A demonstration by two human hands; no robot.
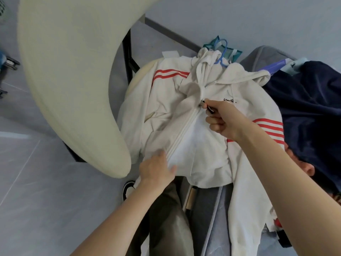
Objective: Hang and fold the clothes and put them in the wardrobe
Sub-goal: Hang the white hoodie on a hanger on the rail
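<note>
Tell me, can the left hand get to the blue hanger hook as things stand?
Probably yes. The blue hanger hook lies uncovered above the white hoodie's collar, and the right hand, pinching the zipper pull, sits beside that path. The left hand would first have to release the hem.

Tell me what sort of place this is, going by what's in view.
Probably a room in a home, maybe a bedroom: a pale grey tiled floor, a cream padded chair on a black frame, and a white red-striped zip-up hooded jacket on a blue plastic hanger.

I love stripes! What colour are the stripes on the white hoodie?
Red stripes on the white hoodie; seen in the head view.
</note>
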